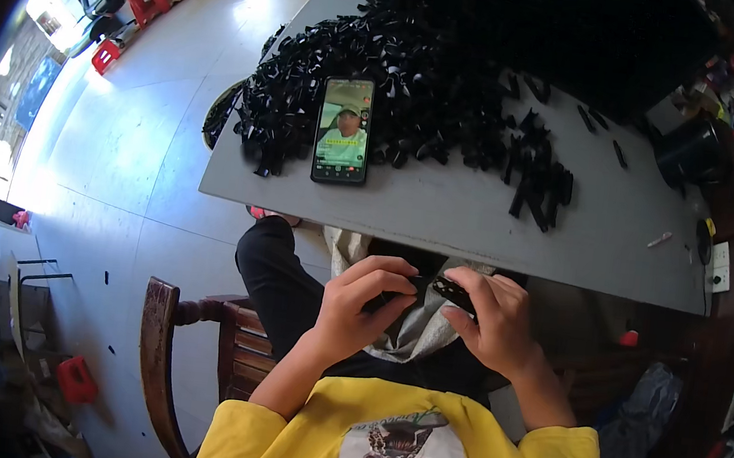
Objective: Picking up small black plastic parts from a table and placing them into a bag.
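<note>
By the tabletop's near edge (438, 236), a dark speckled piece (455, 294) is pinched in the right hand (500, 323); any hold by the left hand (357, 307) (shadowed) cannot be told.

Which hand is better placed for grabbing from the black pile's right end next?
Probably the right hand: nearer those black plastic pieces than the left hand, though it holds a dark piece.

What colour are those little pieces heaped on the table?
The heaped pieces are glossy black; the head view shows them best.
</note>
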`<move>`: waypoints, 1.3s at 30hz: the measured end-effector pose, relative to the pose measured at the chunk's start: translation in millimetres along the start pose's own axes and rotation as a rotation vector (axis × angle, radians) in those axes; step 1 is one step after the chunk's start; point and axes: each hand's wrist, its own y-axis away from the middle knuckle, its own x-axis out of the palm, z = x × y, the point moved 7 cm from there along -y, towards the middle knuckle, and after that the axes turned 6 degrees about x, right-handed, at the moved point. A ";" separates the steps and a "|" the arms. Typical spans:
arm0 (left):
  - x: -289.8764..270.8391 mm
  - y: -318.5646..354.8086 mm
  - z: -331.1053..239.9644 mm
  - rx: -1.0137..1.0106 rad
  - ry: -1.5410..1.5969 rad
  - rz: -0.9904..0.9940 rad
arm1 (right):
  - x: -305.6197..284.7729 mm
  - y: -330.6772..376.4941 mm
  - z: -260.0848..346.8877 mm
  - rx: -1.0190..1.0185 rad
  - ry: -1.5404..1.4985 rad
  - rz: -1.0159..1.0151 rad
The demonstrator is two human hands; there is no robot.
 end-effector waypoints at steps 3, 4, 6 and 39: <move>-1.7 6.1 -14.0 0.038 -0.014 0.026 | -1.9 4.0 13.0 -0.089 0.115 0.043; -2.1 7.3 -17.2 0.038 -0.014 0.028 | -4.3 6.1 14.7 -0.087 0.114 0.041; -2.1 8.4 -25.5 0.064 -0.029 0.032 | -7.3 10.7 17.5 -0.093 0.095 0.078; 45.1 -62.0 76.4 -0.067 -0.414 0.063 | -52.5 25.0 -171.3 0.559 0.207 -0.190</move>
